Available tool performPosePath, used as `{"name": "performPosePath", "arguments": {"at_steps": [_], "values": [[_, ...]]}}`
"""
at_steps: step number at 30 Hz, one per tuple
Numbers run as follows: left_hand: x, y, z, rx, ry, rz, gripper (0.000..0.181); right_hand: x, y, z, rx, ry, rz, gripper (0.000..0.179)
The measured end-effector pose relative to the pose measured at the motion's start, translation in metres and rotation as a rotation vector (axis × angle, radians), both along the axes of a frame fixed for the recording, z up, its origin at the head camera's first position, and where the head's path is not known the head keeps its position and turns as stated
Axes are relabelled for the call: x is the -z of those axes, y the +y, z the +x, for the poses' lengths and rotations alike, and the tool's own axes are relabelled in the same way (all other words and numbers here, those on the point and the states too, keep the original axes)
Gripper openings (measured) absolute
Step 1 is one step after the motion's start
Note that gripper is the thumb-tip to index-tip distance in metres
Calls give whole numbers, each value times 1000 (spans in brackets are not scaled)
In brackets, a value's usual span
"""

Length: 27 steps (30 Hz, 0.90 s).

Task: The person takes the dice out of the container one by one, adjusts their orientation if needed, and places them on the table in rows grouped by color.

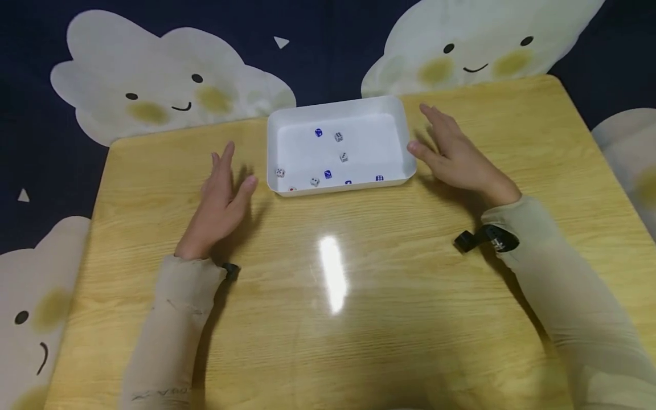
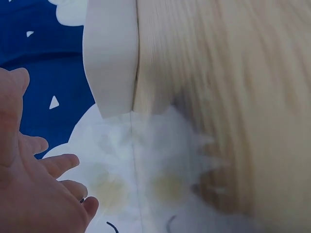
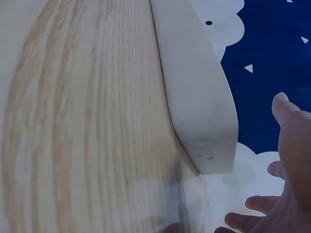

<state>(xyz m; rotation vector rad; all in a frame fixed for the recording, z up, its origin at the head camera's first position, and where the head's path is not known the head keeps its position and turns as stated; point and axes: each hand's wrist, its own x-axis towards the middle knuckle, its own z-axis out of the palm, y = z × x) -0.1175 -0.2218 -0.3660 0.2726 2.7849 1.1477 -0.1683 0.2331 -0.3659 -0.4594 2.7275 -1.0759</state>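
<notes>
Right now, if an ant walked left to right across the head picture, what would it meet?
Printed cloud at the left edge → left grip → white tray with dice in it → right grip → printed cloud at the right edge.

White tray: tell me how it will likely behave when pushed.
The white tray will probably slide rather than tip, being low and broad. Its straight, unsagging walls suggest it is fairly stiff. The scattered dice inside may shift or tumble.
</notes>
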Motion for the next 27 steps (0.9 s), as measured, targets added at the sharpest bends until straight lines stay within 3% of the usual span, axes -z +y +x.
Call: {"name": "performPosePath", "arguments": {"at_steps": [11, 17, 27], "values": [[4, 19, -12, 4, -47, 130, 82, 5, -10, -2, 44, -56, -93, 80], [9, 28, -18, -13, -83, 202, 88, 9, -15, -2, 51, -81, -70, 88], [16, 46, -26, -4, -206, 388, 97, 17, -18, 2, 51, -108, -93, 91]]}}
